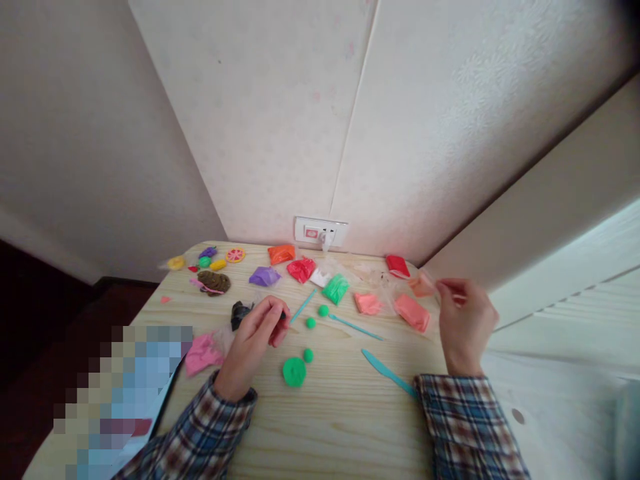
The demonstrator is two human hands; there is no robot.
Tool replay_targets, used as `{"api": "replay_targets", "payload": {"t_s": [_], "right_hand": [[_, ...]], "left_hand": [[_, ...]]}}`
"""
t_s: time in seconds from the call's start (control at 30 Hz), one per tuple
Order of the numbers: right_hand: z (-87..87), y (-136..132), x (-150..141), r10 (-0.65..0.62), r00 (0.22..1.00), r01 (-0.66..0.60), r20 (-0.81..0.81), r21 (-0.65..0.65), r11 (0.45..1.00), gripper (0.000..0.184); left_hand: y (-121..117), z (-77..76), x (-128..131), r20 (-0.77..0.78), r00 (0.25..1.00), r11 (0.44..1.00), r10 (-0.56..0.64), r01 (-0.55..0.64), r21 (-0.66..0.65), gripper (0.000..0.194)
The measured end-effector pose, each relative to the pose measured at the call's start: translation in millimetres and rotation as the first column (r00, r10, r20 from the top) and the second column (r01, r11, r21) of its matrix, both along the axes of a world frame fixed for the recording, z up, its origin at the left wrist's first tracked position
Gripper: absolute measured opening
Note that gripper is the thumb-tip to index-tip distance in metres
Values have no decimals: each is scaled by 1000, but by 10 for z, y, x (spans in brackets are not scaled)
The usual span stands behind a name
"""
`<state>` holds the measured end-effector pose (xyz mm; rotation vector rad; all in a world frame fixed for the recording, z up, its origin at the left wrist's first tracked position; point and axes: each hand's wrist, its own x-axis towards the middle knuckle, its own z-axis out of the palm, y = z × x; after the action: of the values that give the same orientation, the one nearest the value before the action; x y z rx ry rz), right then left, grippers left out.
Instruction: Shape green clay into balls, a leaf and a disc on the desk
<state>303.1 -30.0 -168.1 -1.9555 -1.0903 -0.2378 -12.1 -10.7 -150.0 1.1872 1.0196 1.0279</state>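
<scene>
My left hand [260, 333] is closed in a pinch on a small piece of black clay [283, 315]. Under that hand lies a bag of black clay [241, 315], partly hidden. On the right, my right hand [465, 317] has thumb and fingers pressed together at the edge of a clear plastic bag with pale orange clay [421, 285]. Between the hands are small green clay balls [309, 355], a flat green clay disc [295, 372], a thin blue modelling tool [355, 327] and a second thin blue tool [304, 305]. A blue plastic knife [387, 373] reaches my right sleeve.
Bagged clay lines the table's back: purple [265, 276], red [301, 269], green [335, 288] and coral [413, 313]. Finished clay shapes, including a brown one [214, 283], sit back left. Pink clay [203, 353] lies beside a blurred screen [135, 393]. A wall socket [320, 231] is behind.
</scene>
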Motion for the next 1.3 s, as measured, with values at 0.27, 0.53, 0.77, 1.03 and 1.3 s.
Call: {"api": "replay_targets", "payload": {"t_s": [0.27, 0.53, 0.77, 1.03, 1.3], "right_hand": [[334, -18, -1041, 563, 269, -560, -781, 350, 751, 26], [244, -103, -1407, 462, -65, -681, -884, 378, 628, 19], [236, -120, -1334, 375, -221, -713, -900, 412, 568, 20], [242, -122, -1356, 410, -206, -788, -888, 399, 468, 16], [238, -126, -1443, 652, 160, -790, -741, 300, 535, 19]], "left_hand": [[-53, -29, 26, 31, 1000, 997, 0, -2, 73, 27], [-62, -8, 9, -51, 991, 980, -124, 131, 150, 37], [-51, 59, -30, 40, 977, 977, -210, 208, 42, 31], [-14, -29, -35, -88, 985, 988, -146, 149, 27, 30], [-132, 67, 48, -390, 909, 890, 151, 47, 454, 15]]}}
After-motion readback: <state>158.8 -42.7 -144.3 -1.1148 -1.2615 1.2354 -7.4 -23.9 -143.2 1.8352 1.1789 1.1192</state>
